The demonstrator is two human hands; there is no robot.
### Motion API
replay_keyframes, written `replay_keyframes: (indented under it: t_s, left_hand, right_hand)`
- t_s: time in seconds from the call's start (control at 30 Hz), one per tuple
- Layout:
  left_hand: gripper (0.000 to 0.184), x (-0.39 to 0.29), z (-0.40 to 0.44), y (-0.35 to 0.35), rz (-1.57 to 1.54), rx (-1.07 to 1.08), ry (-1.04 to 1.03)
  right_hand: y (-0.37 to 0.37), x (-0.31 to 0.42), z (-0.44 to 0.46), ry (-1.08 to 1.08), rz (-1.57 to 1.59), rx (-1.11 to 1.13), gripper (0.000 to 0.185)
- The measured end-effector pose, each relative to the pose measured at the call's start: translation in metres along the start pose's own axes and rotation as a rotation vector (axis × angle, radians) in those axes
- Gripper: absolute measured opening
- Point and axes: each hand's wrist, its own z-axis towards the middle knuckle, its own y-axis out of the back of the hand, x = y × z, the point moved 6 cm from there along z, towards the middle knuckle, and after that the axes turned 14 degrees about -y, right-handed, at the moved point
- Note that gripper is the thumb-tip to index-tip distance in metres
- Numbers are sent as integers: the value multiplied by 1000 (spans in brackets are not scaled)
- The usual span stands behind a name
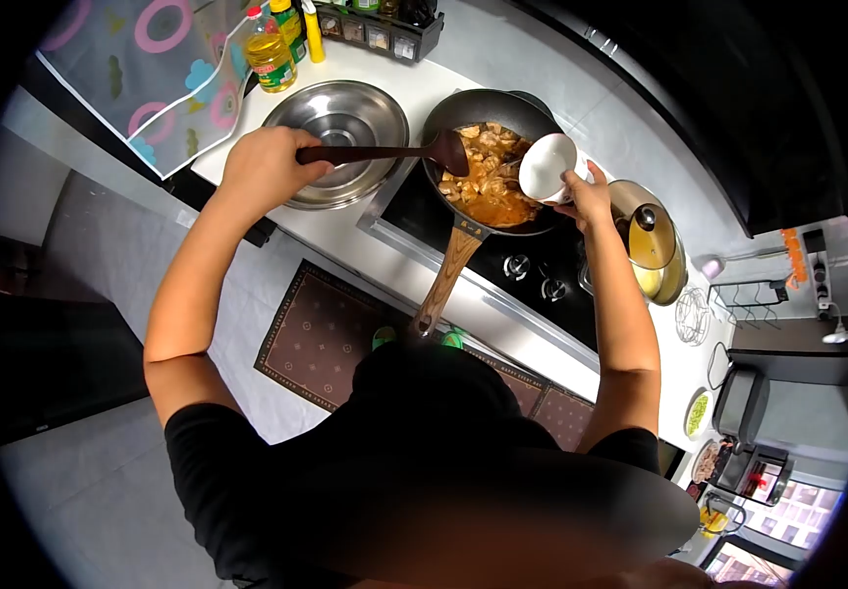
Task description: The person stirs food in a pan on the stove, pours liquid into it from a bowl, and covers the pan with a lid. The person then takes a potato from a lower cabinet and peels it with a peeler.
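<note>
My left hand point(272, 169) is closed around the handle of a dark brown spatula point(375, 153), whose broad head reaches over the left part of a black wok point(443, 110). Chunks of meat in brown sauce point(488, 177) fill the wok, and its wooden handle point(448, 270) points toward me. At the wok's right rim, my right hand point(589, 196) grips a small white bowl point(547, 167), tilted over the food. Whether anything is in the bowl, I cannot make out. Beneath my left hand and the spatula handle sits a wide steel basin point(345, 98).
Right of the wok, a lidded pot point(652, 240) stands on the black stove point(414, 211). An oil bottle point(269, 54) and a spice rack point(384, 37) line the back left. Farther right are a wire rack point(693, 316) and a plate of chopped greens point(698, 412).
</note>
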Motion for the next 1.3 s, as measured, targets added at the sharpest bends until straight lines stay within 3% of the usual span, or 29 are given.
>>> replay_keyframes:
  t_s: [0.13, 0.2, 0.37, 0.5, 0.67, 0.8, 0.97, 1.1, 1.3]
  left_hand:
    - [28, -8, 7, 9, 54, 10, -48]
    - [28, -12, 11, 14, 80, 33, -61]
    - [27, -23, 21, 23, 163, 127, -79]
    - [26, -30, 41, 20, 211, 156, -123]
    - [25, -37, 66, 12, 191, 106, -184]
    - [29, -42, 85, 4, 57, 75, -228]
    - [32, -48, 130, -76, -184, 44, -292]
    - [29, -59, 146, -113, -175, 195, -269]
    - [28, -67, 142, -90, -52, 296, -317]
  right_hand:
    - [-8, 15, 25, 427, -484, -295, 75]
    - [-20, 35, -16, 543, -580, -345, 73]
    - [-31, 46, -40, 695, -582, -368, 69]
    - [-12, 44, -31, 729, -278, -372, 69]
    - [10, 27, -62, 397, 373, -69, 58]
    - [25, 22, -102, 316, 508, 3, 51]
    - [36, -9, -127, 174, 767, 139, 52]
    - [53, -40, -156, 137, 903, 112, 56]
    - [92, -73, -192, 133, 969, 73, 62]
